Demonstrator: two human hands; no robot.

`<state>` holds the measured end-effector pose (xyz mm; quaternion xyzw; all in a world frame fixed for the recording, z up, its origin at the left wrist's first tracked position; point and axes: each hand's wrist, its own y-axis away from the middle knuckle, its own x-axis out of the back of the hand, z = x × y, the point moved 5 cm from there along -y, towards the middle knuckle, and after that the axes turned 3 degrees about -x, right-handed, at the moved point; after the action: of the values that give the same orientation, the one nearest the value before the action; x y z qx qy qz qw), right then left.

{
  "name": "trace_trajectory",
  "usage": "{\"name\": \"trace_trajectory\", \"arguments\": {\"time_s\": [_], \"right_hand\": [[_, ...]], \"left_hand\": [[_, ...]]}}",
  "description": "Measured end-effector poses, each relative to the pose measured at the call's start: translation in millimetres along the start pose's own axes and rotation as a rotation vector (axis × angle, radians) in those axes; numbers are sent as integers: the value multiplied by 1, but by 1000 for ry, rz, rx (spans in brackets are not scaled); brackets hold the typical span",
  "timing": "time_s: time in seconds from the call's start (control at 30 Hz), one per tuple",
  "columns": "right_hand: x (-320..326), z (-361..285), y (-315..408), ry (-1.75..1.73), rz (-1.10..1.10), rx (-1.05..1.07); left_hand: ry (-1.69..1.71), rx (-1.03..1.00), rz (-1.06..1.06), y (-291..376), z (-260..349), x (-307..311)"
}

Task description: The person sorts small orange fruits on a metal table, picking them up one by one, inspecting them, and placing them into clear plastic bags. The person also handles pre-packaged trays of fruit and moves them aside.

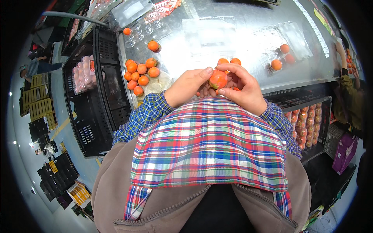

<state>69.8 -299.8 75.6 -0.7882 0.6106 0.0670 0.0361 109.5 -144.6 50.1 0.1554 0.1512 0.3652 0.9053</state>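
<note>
Between my hands, close to the plaid apron [208, 139], is an orange persimmon [218, 79] with its green calyx tilted down towards the left. My left hand [188, 86] supports it from the left, thumb against its side and fingers curled beneath. The fingertips and thumb of my right hand [247, 87] grip it from the right. Just beyond, partly hidden by the right hand, several more persimmons [235, 61] rest at the table's near edge. To the left, a cluster of loose persimmons [142, 69] lies on the shiny metal table [172, 43], beside a crumpled clear plastic bag [160, 84].
Clear plastic trays [208, 32] lie across the tabletop. Left of the table, a black crate [100, 72] stands with packed fruit [84, 74] inside. Below the table's right edge, another crate holds clear packs of fruit [307, 125]. Another person's sleeve [348, 90] shows at far right.
</note>
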Motion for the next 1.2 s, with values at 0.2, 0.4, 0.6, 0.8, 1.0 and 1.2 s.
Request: {"name": "trace_trajectory", "arguments": {"time_s": [0.2, 0.4, 0.6, 0.8, 1.0, 1.2], "right_hand": [[2, 3, 0, 98, 47, 7], [2, 5, 0, 227, 77, -12], [1, 7, 1, -43, 47, -72], [2, 17, -3, -216, 84, -183], [4, 13, -5, 31, 98, -88], [3, 7, -7, 52, 110, 27]], "left_hand": [[-187, -135, 165, 4, 14, -2], [-528, -379, 303, 6, 33, -8], [-377, -252, 297, 9, 31, -2], [-346, -276, 312, 9, 36, -3], [-312, -245, 295, 9, 33, 2], [-583, -620, 359, 13, 46, -5]]}}
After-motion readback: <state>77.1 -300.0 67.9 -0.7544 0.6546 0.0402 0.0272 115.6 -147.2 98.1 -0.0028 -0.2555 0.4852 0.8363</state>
